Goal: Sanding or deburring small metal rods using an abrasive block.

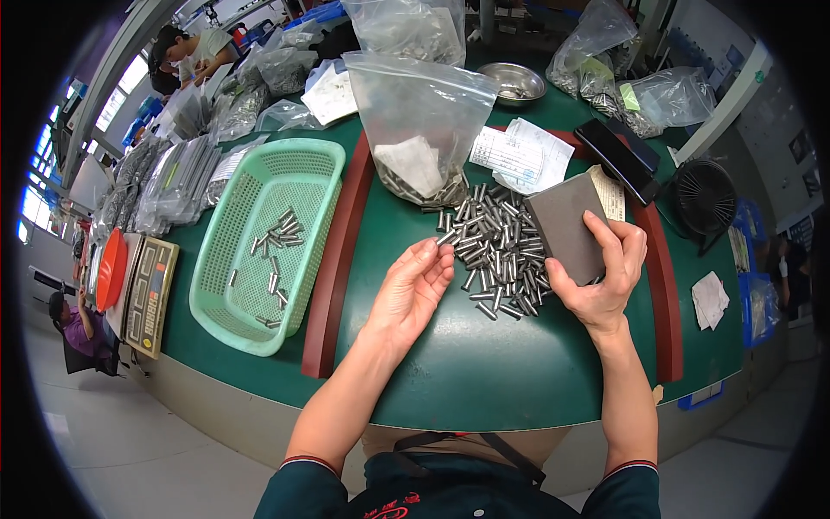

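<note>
Pinching a small silvery metal cylinder (446, 238) between thumb and forefinger, my left hand (410, 291) is just beside a loose heap of similar shiny cylinders (500, 251). My right hand (608, 275) is clamped on a flat grey-brown rectangular block (564, 223), right of that heap. Left of my left hand sits a pale green perforated plastic basket (207, 294) holding more cylinders.

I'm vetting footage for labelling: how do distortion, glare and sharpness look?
Head view: strong fisheye distortion, with the green tabletop's near edge bowing and the corners black; head view: pale sheen on the tabletop between the forearms, highlights on the clear plastic bag, windows glaring; head view: left hand, right hand and metal pins reasonably sharp.
</note>
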Available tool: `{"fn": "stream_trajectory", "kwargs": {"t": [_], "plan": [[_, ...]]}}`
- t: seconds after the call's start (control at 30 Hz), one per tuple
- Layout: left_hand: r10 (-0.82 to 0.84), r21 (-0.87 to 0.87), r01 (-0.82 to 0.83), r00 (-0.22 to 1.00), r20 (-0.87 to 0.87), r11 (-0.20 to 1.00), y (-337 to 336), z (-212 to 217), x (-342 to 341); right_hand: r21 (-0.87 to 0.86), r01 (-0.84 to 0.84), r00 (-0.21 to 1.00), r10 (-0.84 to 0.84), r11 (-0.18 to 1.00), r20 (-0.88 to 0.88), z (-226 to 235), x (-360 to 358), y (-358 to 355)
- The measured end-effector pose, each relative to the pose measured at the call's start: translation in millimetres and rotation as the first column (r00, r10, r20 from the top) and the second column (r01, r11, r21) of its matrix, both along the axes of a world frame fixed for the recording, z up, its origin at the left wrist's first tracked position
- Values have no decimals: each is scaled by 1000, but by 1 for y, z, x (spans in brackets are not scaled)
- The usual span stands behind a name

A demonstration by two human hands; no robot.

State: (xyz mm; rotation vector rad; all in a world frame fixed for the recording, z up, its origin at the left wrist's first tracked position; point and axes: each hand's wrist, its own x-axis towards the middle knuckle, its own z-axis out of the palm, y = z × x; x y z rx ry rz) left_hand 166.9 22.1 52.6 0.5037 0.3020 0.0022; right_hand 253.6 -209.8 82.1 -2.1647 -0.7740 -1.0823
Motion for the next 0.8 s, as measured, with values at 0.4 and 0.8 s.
{"fn": "stream_trajectory", "kwargs": {"t": [0.4,0.8], "plan": [[33,431,-84,992,125,898,-12,13,-3,-5,6,1000,-6,1000,4,-1,0,2],[-70,900,-437,897,436,4,-32,18,-9,1,4,1000,-4,1000,-16,-3,-1,1]]}}
